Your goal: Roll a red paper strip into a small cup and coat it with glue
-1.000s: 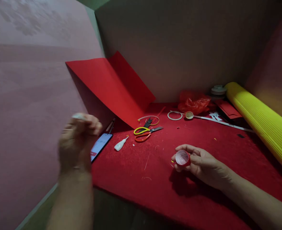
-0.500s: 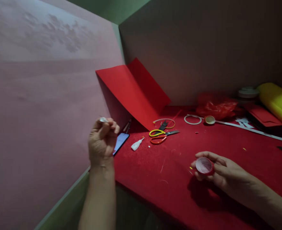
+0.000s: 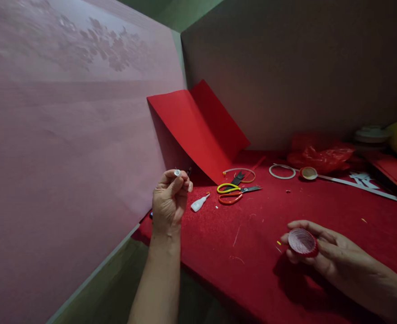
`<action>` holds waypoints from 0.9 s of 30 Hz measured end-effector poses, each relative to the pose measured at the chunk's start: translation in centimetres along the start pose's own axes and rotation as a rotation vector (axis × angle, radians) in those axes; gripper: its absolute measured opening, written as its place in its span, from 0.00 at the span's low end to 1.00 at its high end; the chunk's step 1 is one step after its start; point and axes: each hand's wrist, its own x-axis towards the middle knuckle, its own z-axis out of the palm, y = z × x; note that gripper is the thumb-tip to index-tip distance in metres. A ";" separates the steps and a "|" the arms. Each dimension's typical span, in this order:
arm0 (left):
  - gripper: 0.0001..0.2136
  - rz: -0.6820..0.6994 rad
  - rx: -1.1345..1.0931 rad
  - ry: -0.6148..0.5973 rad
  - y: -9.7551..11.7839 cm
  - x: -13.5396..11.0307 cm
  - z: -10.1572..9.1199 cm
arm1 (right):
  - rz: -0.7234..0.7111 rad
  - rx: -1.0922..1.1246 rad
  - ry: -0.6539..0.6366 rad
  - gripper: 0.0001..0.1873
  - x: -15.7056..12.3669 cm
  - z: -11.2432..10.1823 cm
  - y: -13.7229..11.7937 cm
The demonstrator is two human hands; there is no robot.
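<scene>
My left hand (image 3: 171, 195) is raised over the table's left side, pinching a small round white piece (image 3: 177, 173) between thumb and fingers; what exactly it is cannot be made out. Lower right, my right hand (image 3: 330, 252) is closed around a small red cup (image 3: 302, 242). The cup is tilted so its whitish inside, lined with fine rings, faces me. Between the hands, on the red cloth, lie a white glue bottle (image 3: 199, 203) with a thin nozzle and a pair of scissors (image 3: 239, 191) with yellow and red handles.
A folded red sheet (image 3: 198, 130) leans against the wall at the back. A white ring (image 3: 282, 171), another small cup (image 3: 308, 174), a long white strip (image 3: 363, 188) and a red plastic bag (image 3: 320, 153) lie along the back right. The table's edge (image 3: 205, 276) runs near me.
My left hand has moved right with the white piece and now covers most of the phone. My right hand still holds the cup. The view has turned slightly left.
</scene>
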 end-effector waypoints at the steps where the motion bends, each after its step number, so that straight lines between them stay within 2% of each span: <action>1: 0.09 0.000 0.002 0.003 -0.1 0.0 -0.1 | -0.001 -0.003 -0.003 0.22 0.0 0.0 0.0; 15: 0.11 -0.019 0.169 0.059 -1.5 0.1 -0.4 | -0.018 0.000 -0.069 0.23 -0.2 0.7 -0.7; 18: 0.09 -0.088 0.292 0.049 -2.7 -0.1 -0.4 | -0.052 0.022 -0.131 0.22 -0.1 0.4 -0.6; 21: 0.06 -0.211 0.474 -0.010 -4.7 -0.7 -0.5 | -0.081 0.050 -0.184 0.19 0.1 0.3 -0.6; 24: 0.05 -0.361 0.658 -0.099 -6.7 -1.3 -0.8 | -0.094 0.060 -0.189 0.19 0.2 0.3 -0.7; 27: 0.05 -0.448 0.802 -0.171 -8.0 -1.5 -1.2 | -0.091 0.066 -0.175 0.19 0.2 0.3 -0.8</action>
